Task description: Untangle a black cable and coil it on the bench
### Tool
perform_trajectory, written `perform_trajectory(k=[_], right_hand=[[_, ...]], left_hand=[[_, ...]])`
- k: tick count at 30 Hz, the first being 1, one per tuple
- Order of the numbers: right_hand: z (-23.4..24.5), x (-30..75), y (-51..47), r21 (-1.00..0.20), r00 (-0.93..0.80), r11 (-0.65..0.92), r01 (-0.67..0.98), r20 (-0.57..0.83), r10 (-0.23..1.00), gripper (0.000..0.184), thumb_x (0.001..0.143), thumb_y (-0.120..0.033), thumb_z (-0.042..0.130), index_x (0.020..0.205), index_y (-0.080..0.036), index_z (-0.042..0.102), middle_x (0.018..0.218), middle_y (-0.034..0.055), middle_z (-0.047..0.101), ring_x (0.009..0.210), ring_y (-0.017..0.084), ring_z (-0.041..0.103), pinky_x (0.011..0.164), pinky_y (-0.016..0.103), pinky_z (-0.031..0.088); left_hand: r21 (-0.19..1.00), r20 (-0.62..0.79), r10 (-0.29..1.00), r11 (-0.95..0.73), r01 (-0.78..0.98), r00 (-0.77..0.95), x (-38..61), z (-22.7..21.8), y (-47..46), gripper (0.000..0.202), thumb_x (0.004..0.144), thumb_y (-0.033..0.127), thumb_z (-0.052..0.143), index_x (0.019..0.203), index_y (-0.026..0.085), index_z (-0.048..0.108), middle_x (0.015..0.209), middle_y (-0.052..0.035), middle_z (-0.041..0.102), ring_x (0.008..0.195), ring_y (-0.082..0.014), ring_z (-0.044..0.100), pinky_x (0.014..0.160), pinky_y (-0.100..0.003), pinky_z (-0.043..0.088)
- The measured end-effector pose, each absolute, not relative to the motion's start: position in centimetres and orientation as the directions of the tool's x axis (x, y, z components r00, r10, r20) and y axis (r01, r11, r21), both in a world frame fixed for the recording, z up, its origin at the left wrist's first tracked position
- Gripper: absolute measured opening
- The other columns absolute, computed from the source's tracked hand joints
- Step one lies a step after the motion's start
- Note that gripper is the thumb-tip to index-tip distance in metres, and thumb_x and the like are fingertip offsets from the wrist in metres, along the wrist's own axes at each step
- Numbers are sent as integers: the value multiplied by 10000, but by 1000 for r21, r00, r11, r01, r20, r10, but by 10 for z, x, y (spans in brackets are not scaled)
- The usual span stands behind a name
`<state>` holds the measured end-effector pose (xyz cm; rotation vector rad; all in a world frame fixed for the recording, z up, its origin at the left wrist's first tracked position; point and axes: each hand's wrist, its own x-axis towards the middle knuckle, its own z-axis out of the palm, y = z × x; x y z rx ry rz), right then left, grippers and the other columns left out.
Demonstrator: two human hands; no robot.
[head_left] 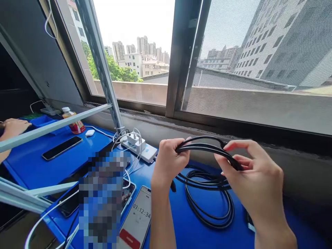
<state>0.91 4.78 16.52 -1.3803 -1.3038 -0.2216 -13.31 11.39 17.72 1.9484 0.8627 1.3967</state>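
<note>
A bundle of black cable (pixel 203 148) is stretched between my two hands, above the blue table. My left hand (pixel 172 157) is closed around the bundle's left end, and a short black end pokes out below it by the wrist. On the other side my right hand (pixel 255 169) grips the bundle, thumb and fingers bent round it and the index finger arched on top. More loops hang beneath the hands. A black cable coil (pixel 220 226) lies on the table below; whether it joins the held strands I cannot tell.
A phone showing a timer (pixel 138 216) lies left of my left forearm. Behind it sits a white power strip (pixel 149 152) with chargers and white cables. A metal frame (pixel 103 65) crosses the left side. Beyond it are a dark phone (pixel 62 148), a bottle (pixel 76 126) and another person's hand (pixel 17 127).
</note>
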Motion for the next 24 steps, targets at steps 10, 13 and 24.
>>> perform_trajectory(k=[10,13,24], right_hand=[[165,10,58,-692,366,215,689,588,721,361,718,-417,608,1020,-249,711,1021,74,679,863,233,668,440,229,478],[161,10,58,-694,386,212,688,597,704,459,722,-466,623,1119,-241,676,1077,78,676,939,252,664,567,279,546],[173,9,48,-653,462,181,735,678,572,417,731,-582,654,915,-214,721,795,55,695,679,219,649,512,285,498]], left_hand=[[732,655,751,-658,180,82,-140,179,113,438,810,291,526,453,189,291,448,59,241,461,-83,179,437,-231,204],[762,637,770,-637,117,40,-140,178,114,458,803,326,539,451,185,283,452,55,239,475,-80,178,440,-229,216],[844,509,861,-499,-196,0,-135,179,115,528,750,505,628,426,196,348,392,68,222,367,-58,220,368,-233,202]])
